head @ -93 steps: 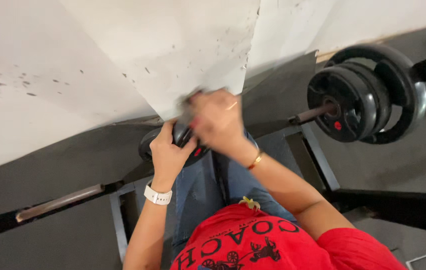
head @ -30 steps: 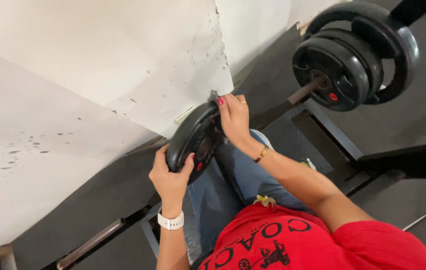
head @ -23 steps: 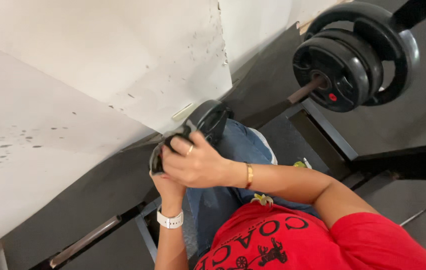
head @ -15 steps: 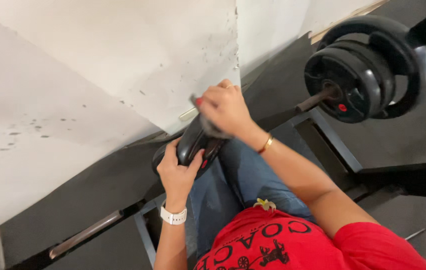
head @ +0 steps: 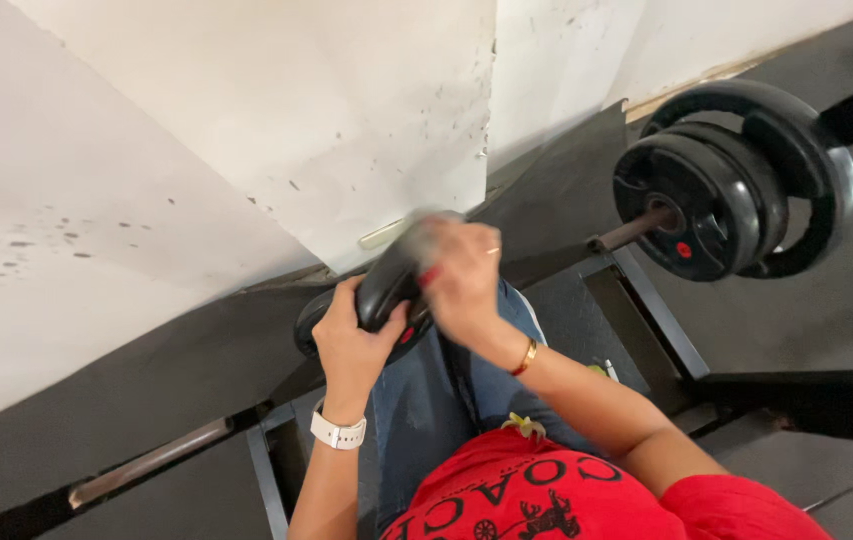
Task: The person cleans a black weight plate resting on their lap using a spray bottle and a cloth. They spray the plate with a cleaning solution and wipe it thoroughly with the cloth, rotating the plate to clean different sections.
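A small black weight plate (head: 384,292) stands on edge on my lap, over my blue jeans (head: 437,395). My left hand (head: 350,345), with a white watch on the wrist, grips the plate's lower left rim from below. My right hand (head: 464,282), blurred with motion and wearing a gold bracelet, lies over the plate's top right edge. A grey blurred thing that looks like a cloth (head: 419,226) is pressed under its fingers against the plate.
A barbell (head: 637,228) loaded with several black plates (head: 722,200) rests at the right on a black metal rack (head: 662,325). Dark rubber flooring (head: 137,390) runs below a stained white wall (head: 247,130). A metal bar (head: 147,463) lies at lower left.
My right hand has swept back and forth over the plate, from its top edge across its face and back up. The left hand has kept its hold. The view has shifted slightly.
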